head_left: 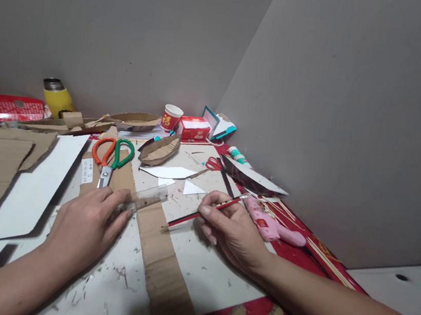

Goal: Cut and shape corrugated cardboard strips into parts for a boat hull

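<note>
Left hand (88, 219): thumb and fingers are gripping one end of the clear ruler (149, 196).
Right hand (228, 227): fingers are clamping on the red-and-black pencil (186, 220).
Cardboard strip (166, 270): is lying under the ruler and pencil tip; whether the tip is touching, I cannot tell.
Paper cup (171, 119): is showing a yellow 福 on red.
Red box (192, 133), white sticker (86, 170): are bearing print too small to read.

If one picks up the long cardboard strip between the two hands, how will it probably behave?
The cardboard strip is probably light, since it looks thin. It may bend at the creases crossing it. Lying flat, it seems unlikely to roll.
</note>
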Available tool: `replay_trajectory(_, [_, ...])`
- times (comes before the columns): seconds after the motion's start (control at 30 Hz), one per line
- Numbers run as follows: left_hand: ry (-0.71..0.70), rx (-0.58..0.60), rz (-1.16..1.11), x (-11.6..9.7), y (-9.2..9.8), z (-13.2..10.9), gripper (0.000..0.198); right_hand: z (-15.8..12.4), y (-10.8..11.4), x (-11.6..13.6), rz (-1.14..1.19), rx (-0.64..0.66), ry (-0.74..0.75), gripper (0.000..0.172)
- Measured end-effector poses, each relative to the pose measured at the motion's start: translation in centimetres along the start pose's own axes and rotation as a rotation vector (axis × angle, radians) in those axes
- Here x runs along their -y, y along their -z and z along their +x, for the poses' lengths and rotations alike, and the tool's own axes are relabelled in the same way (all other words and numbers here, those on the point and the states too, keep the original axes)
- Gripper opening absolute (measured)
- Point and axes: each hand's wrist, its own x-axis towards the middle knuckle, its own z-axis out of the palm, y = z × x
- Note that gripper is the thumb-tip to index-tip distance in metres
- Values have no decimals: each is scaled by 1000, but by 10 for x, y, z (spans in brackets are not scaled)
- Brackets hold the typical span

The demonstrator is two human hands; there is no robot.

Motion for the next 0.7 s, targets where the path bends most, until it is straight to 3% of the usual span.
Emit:
replay_trajectory(0.13, [7, 0, -15, 0, 1, 0, 30, 0, 1, 1, 24, -28, -11, 22])
replay_trajectory(0.43, [-11, 47, -6, 7, -1, 6, 34, -1, -1, 3, 44, 51, 11, 26])
replay_trajectory(0.6, [-18, 81, -5, 12, -2, 12, 35, -6, -6, 15, -45, -22, -36, 21])
replay_trajectory(0.7, [-32, 91, -23, 14, -4, 15, 37, -6, -6, 25, -176, -1, -47, 20])
